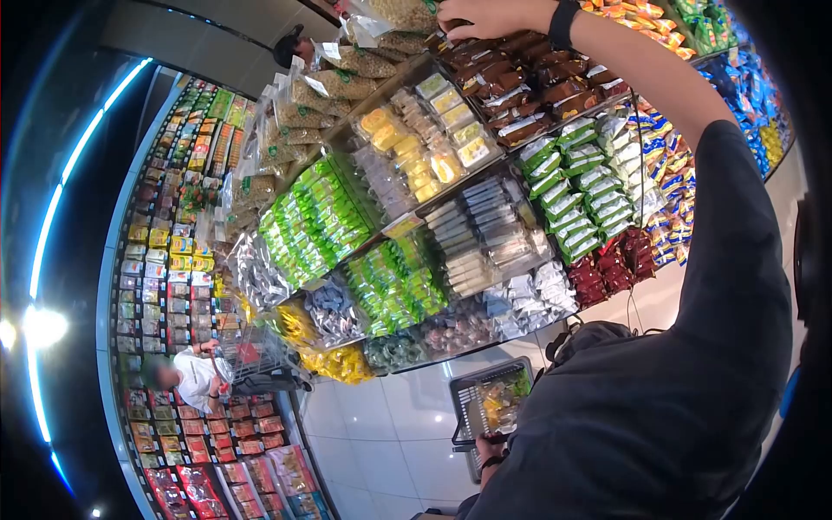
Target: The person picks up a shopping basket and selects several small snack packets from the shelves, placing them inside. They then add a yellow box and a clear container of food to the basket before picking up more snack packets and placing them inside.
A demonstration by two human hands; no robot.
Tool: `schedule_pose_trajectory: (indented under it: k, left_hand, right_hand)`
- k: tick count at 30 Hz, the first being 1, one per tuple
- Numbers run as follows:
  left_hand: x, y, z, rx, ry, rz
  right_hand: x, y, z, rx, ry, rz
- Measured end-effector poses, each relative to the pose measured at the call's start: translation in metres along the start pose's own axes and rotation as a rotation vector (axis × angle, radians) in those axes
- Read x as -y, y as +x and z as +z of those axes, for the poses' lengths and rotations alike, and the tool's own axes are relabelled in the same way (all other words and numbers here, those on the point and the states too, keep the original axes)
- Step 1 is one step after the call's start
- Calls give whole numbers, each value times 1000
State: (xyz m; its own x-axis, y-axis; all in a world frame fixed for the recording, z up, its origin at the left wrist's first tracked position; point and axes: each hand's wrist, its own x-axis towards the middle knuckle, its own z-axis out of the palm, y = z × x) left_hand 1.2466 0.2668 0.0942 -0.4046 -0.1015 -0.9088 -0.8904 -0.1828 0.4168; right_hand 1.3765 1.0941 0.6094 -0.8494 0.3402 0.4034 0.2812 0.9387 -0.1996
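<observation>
My right hand point(494, 17) is at the top edge of the view, partly cut off, with a black band on the wrist. Its fingers are bent but apart, between the clear bags of pale beans or nuts point(347, 61) and the dark brown packets point(529, 82). Nothing shows in that hand. Low in the view, my left hand point(491, 446) is closed around the handle of a dark shopping basket point(468, 403). Yellow and green packaged goods point(503, 403) lie in the basket. My sleeve and torso hide part of it.
The tilted view shows a stepped display of green packets point(316, 217), yellow packs point(390, 130) and white-green packets point(576, 191). Beyond the tiled floor point(373, 433), a person in a white shirt point(199, 377) stands by a shopping cart point(260, 355) near stocked shelves. Another person's dark cap point(289, 45) shows behind the bags.
</observation>
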Motion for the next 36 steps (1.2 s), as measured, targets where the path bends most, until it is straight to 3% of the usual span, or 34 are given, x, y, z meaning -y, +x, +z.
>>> schedule_pose_trajectory:
  k: [2, 5, 9, 21, 23, 24, 26, 30, 36]
  left_hand:
    - [2, 1, 0, 6, 35, -8]
    - [4, 0, -1, 15, 58, 44]
    - [5, 4, 1, 27, -21, 17]
    - [4, 17, 0, 85, -26, 36]
    - [1, 21, 0, 132, -40, 40]
    - [0, 19, 1, 94, -54, 17]
    - [-1, 15, 0, 129, -57, 15]
    - [-3, 10, 0, 130, -55, 3]
    - [-4, 13, -10, 119, -55, 38]
  right_hand:
    - [-4, 0, 1, -50, -164, -116]
    - [0, -4, 1, -24, -10, -120]
    - [-5, 5, 0, 58, -20, -148]
    - [-23, 5, 24, -232, -275, -234]
    - [-27, 7, 26, -225, -376, -157]
    - [-26, 5, 27, -214, -377, -162]
    - [-24, 1, 27, -433, -264, -306]
    - [-20, -1, 24, -410, -260, -299]
    - [-7, -3, 6, -588, -317, -378]
